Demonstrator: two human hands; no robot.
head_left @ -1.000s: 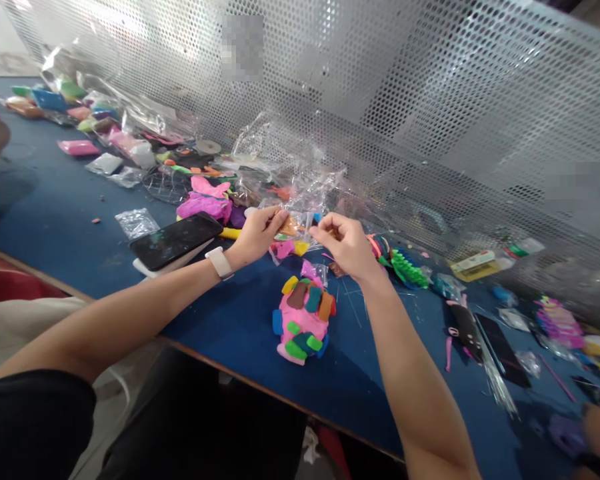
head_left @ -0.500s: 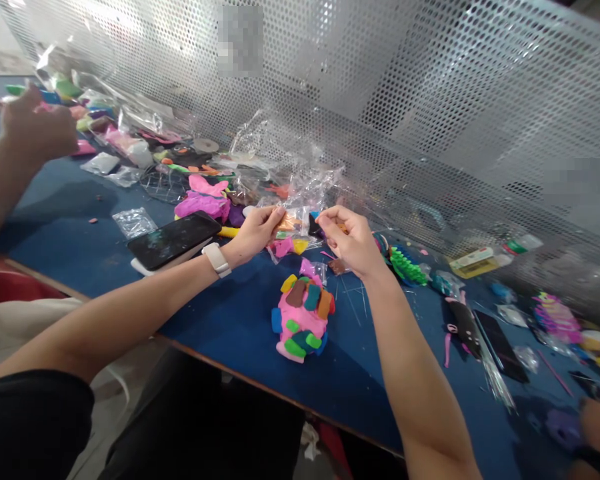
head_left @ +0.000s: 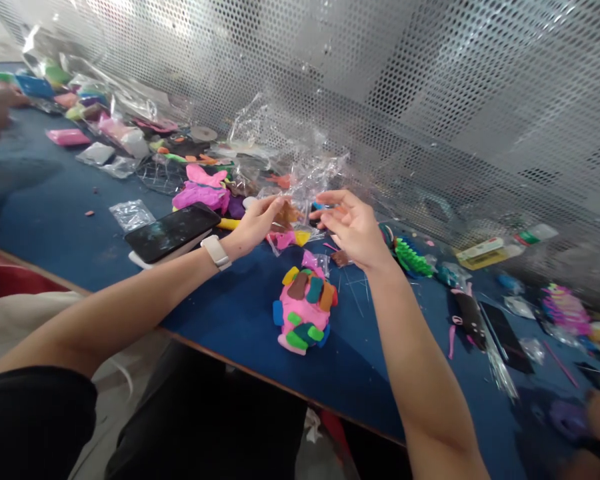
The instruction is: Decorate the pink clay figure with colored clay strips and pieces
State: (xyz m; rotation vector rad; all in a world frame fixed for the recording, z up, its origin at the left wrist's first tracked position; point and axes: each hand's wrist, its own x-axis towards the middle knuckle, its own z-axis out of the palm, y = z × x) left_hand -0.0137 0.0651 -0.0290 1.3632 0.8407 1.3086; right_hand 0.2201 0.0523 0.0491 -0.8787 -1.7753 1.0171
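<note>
Left hand (head_left: 255, 225) was pinched, thumb against fingers, on an orange-brown piece (head_left: 286, 216), held just above the clutter on the blue table (head_left: 215, 320); clear film seemed to surround the piece, though its edges were hard to make out; right hand (head_left: 356, 233) was raised just across from it, fingers parted and loosely curled, nothing visibly gripped; a pink lump (head_left: 306, 317) studded with coloured patches sat on the table nearer the person, below and between the hands, touched by neither; a small pink packet (head_left: 314, 263) lay just beyond the lump; black phone (head_left: 173, 232) lay near the left wrist, on something white; a green spiky piece (head_left: 413, 259) lay to the right of the right hand; crumpled clear plastic (head_left: 300, 143) was heaped behind both hands, before a perforated metal panel (head_left: 330, 60).
</note>
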